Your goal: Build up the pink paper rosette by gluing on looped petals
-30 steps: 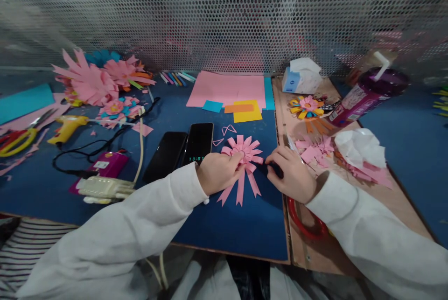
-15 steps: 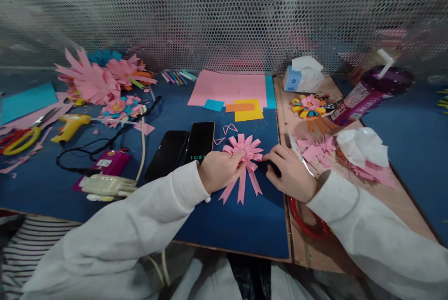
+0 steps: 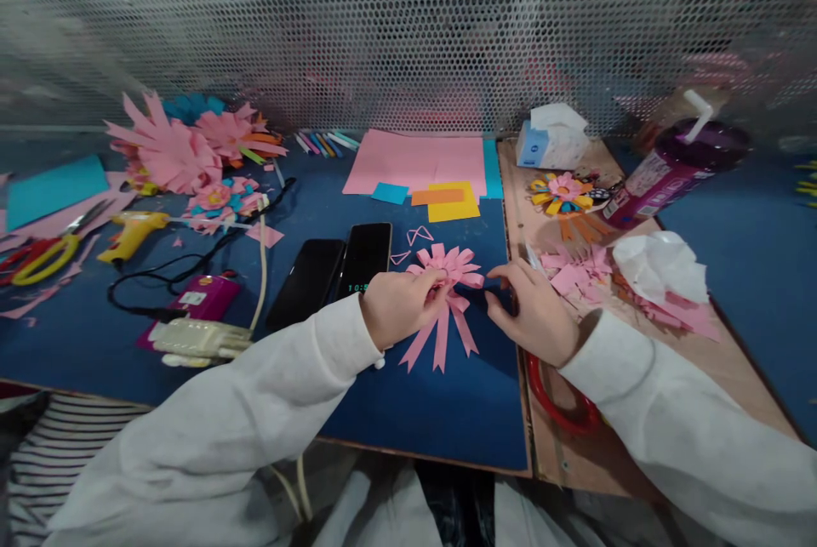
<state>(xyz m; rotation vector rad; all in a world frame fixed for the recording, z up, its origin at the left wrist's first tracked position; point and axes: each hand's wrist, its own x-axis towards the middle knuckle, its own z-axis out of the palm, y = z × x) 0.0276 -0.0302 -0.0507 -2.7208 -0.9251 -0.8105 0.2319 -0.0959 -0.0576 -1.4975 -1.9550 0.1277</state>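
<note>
A pink paper flower [image 3: 458, 264] with looped petals is held near its middle by my left hand [image 3: 401, 305], thumb and fingers pinched on it. Below the flower, forked pink paper strips [image 3: 440, 341] spread over the blue tabletop. My right hand [image 3: 534, 309] is just right of the petals, thumb and fingers apart, with nothing visible between them. Two small pink paper loops [image 3: 419, 235] lie above the flower.
Two phones [image 3: 306, 282] lie left of my left hand. Further left are a yellow glue gun [image 3: 134, 234], scissors [image 3: 51, 259] and a power strip [image 3: 201, 338]. Red-handled scissors [image 3: 562, 411], a purple bottle [image 3: 664, 173] and a tissue box [image 3: 550, 139] are at right.
My right hand's fingers have parted and come away from the petal edge. The flower's looped part is tilted slightly in my left hand.
</note>
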